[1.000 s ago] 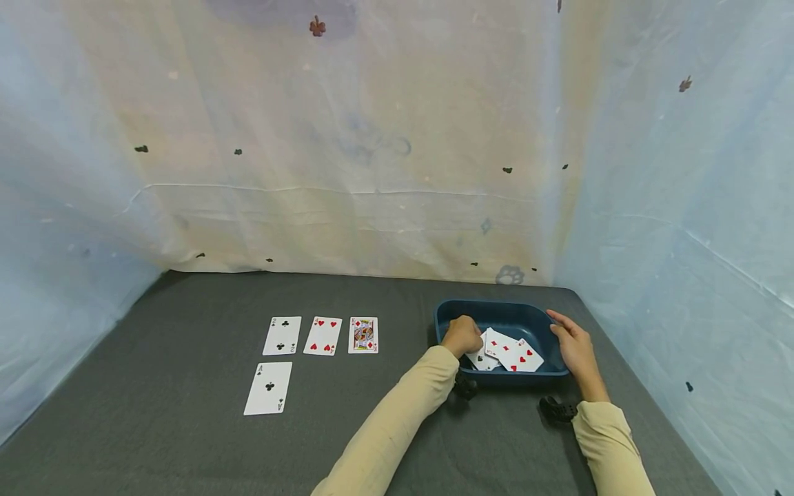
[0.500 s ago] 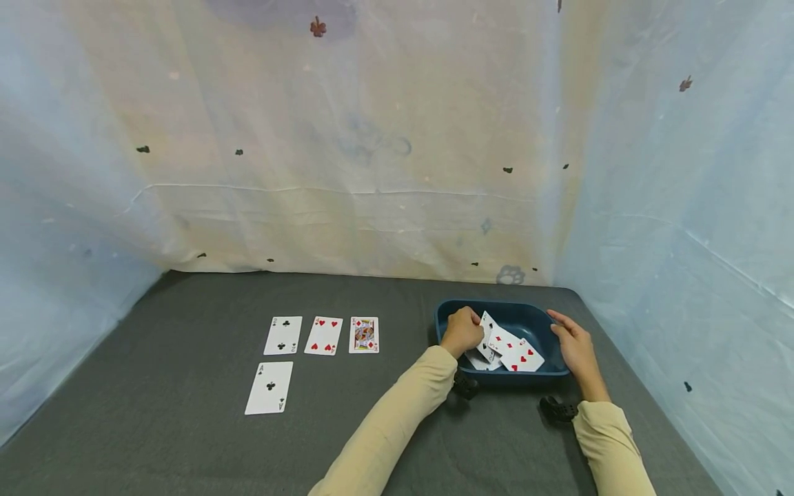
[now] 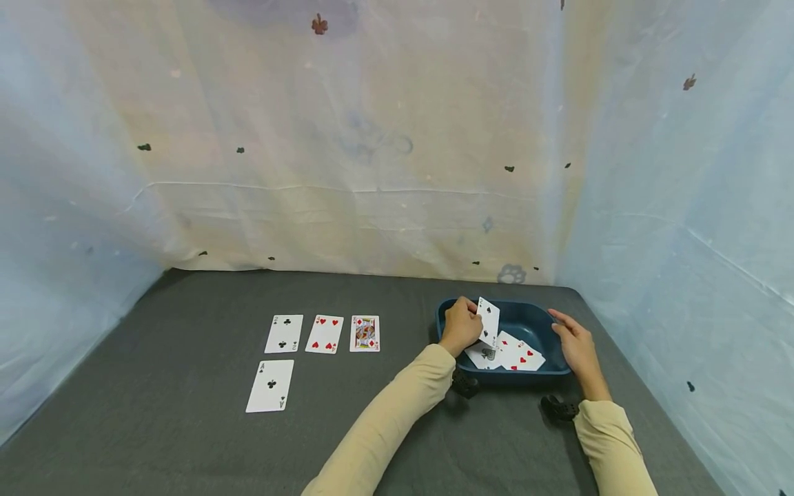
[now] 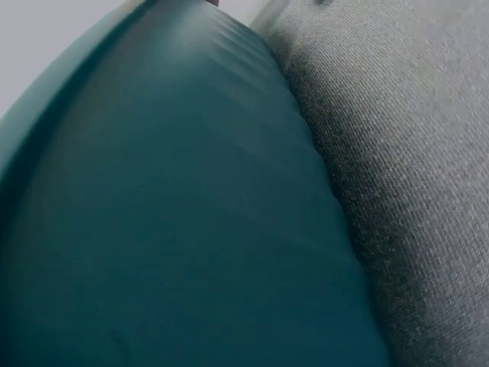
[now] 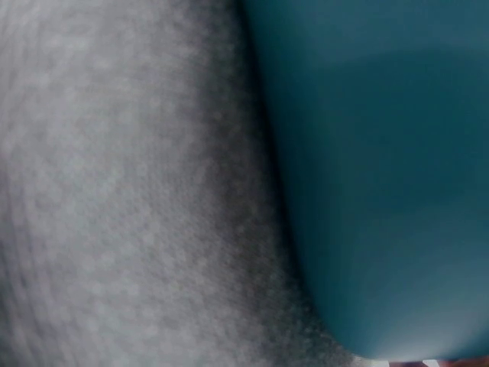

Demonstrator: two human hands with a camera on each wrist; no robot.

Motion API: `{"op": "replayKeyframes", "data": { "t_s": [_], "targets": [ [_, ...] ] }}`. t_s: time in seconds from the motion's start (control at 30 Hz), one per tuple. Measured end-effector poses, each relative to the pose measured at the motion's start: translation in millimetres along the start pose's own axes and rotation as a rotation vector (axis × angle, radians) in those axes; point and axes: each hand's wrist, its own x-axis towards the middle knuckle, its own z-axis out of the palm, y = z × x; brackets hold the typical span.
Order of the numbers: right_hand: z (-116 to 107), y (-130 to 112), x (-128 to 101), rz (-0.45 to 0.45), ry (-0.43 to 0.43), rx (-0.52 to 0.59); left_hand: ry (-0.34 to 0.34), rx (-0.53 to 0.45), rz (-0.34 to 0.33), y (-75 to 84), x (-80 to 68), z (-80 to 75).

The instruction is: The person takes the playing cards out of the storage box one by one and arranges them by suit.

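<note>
In the head view, a playing card (image 3: pixel 489 321) with black spade pips stands tilted above the dark blue plastic bin (image 3: pixel 527 315). My left hand (image 3: pixel 460 327) pinches it by its left edge; its number is too small to read. Below it in the bin lie several loose cards (image 3: pixel 522 355), red ones with diamonds and hearts over a black-suited card. My right hand (image 3: pixel 577 348) holds the bin's right rim, thumb and fingers at the edge. Both wrist views are filled mostly by the bin's outer wall (image 4: pixel 191 191), with no card plainly seen.
On the grey cloth-covered table (image 3: pixel 186 372), left of the bin, lie a clubs card (image 3: pixel 284 334), a four of hearts (image 3: pixel 324 335) and a diamonds face card (image 3: pixel 364 334) in a row. An ace of clubs (image 3: pixel 270 386) lies below the first. Pale curtains (image 3: pixel 372 138) enclose the table.
My left hand has drawn the spade card up from the pile, and the card has risen toward the back of the bin. My right hand has stayed at the rim.
</note>
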Motion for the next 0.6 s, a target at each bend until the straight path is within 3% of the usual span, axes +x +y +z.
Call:
{"op": "replayKeyframes", "data": {
  "t_s": [0.23, 0.6],
  "targets": [
    [1, 0, 1, -0.024, 0.012, 0.002, 0.003, 0.009, 0.031, 3.1, -0.2, -5.1],
    [3, 2, 0, -0.055, 0.036, -0.018, -0.053, -0.100, 0.042, 10.0, -0.1, -23.4]
  ]
}}
